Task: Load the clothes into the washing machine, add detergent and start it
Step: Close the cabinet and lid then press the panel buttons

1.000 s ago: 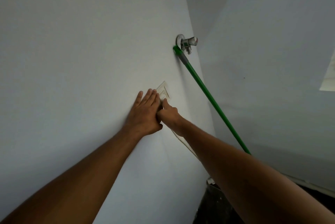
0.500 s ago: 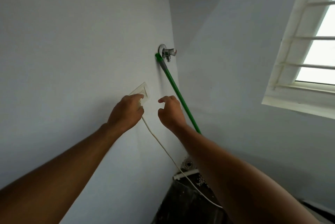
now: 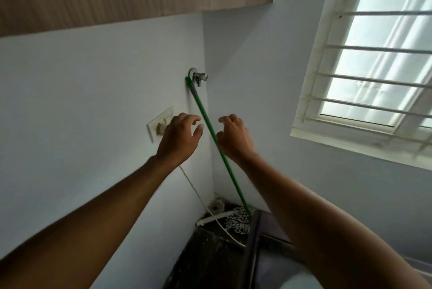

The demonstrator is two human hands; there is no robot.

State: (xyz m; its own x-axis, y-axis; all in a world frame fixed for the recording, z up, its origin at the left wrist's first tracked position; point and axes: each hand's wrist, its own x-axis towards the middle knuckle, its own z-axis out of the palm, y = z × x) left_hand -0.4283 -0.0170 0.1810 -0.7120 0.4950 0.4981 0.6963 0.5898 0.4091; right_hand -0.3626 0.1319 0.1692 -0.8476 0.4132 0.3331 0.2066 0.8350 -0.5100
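Note:
A white wall socket plate (image 3: 156, 123) with a plug (image 3: 160, 128) in it sits on the left wall. From the plug a white cord (image 3: 211, 215) runs down towards the floor corner. My left hand (image 3: 180, 139) hovers just right of the socket, fingers loosely curled, holding nothing. My right hand (image 3: 233, 139) is raised beside it, also loosely curled and empty. A pale rounded edge, maybe the washing machine (image 3: 297, 283), shows at the bottom right. No clothes or detergent are in view.
A metal tap (image 3: 198, 76) sticks out of the wall near the corner. A green mop handle (image 3: 210, 132) leans from it down to a mop head (image 3: 237, 220). A floor drain (image 3: 215, 206) and white pipe (image 3: 215, 217) lie below. A barred window (image 3: 374, 54) is at right.
Both hands have come off the socket and plug and drawn back from the wall. The view has tilted up and right, showing the window and a wooden panel above.

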